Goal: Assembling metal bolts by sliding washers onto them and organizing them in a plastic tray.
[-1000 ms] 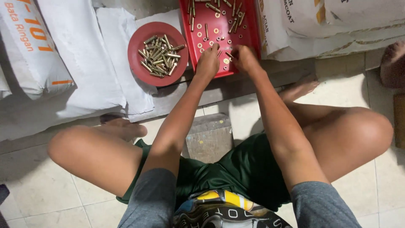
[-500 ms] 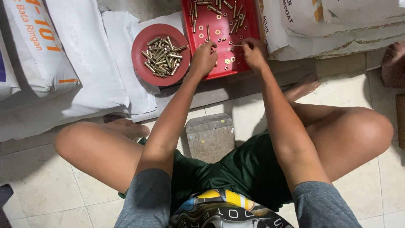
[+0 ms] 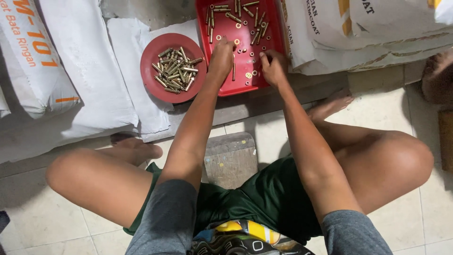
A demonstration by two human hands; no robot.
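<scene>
Bolts (image 3: pixel 233 71) & washers (image 3: pixel 248 75) in red tray (image 3: pixel 278 42): small, hard, light, roll easily; pinch mid-shank. Left hand (image 3: pixel 222 56) and right hand (image 3: pixel 273 67) curled over tray centre, grip probably fingertip, can't tell.

From my remote seat this reads as a storeroom or small workshop: I see big white woven sacks (image 3: pixel 75 61) stacked along a tiled floor (image 3: pixel 410 222), and a red tray (image 3: pixel 273 42) and round red dish (image 3: pixel 151 80) holding small brass hardware.
</scene>
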